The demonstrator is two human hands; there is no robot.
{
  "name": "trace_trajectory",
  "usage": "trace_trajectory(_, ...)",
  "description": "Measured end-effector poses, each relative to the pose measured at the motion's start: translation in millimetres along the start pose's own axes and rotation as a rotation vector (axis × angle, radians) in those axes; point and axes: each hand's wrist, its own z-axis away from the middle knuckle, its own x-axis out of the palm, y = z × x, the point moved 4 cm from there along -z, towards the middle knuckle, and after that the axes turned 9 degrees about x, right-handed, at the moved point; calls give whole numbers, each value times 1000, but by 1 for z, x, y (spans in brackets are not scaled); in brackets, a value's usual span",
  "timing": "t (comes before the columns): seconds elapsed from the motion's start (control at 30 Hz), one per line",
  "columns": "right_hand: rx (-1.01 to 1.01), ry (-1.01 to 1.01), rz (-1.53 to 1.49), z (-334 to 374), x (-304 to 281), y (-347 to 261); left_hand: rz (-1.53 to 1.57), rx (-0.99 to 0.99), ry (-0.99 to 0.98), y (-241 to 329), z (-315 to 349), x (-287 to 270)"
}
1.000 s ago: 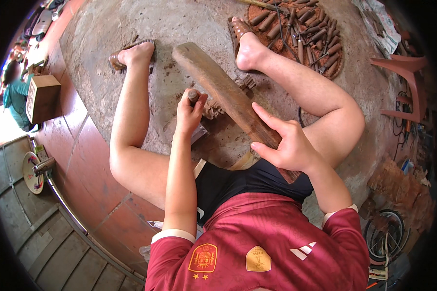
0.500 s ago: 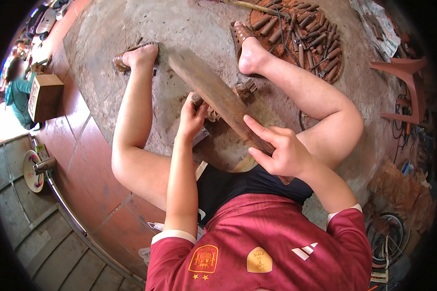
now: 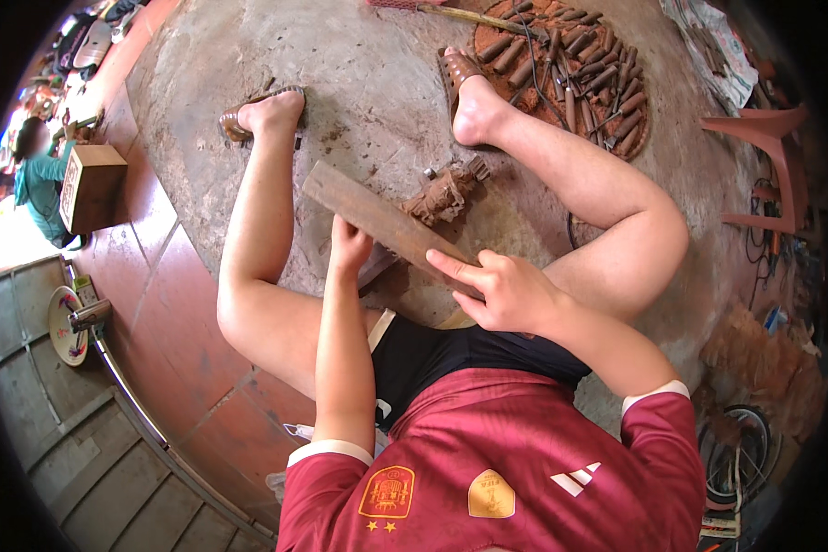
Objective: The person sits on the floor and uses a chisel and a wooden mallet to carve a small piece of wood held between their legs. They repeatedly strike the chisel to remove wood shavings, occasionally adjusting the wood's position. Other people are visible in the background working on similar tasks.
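My right hand (image 3: 506,293) grips the lower end of a long, flat wooden mallet (image 3: 377,216), with the index finger stretched along it. The mallet slants up and leftward across my left hand (image 3: 348,247). That hand is closed low between my legs; the mallet hides its fingers and the round-ended chisel handle in it. Just beyond the mallet lies a brown carved wooden piece (image 3: 442,195) on the concrete. Below the mallet, part of a dark block (image 3: 377,274) shows near my left wrist.
A round tray of reddish dust with several brown-handled tools (image 3: 584,74) lies past my right foot. A brown plastic stool (image 3: 773,166) and cables are at right. Farther left, a person in teal (image 3: 39,184) is beside a wooden box (image 3: 97,189).
The mallet has swung down toward my left hand, covering the handle end that showed above the fist. My right hand has shifted left and the carved piece is more exposed.
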Motion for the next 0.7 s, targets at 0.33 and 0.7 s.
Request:
trace_trajectory(0.33, 4, -9, -9, -11, -5, -10, 215, -28, 80, -11, 1, 0)
trace_trajectory(0.7, 57, -7, -26, -19, -15, -18, 202, 67, 88, -4, -5, 3)
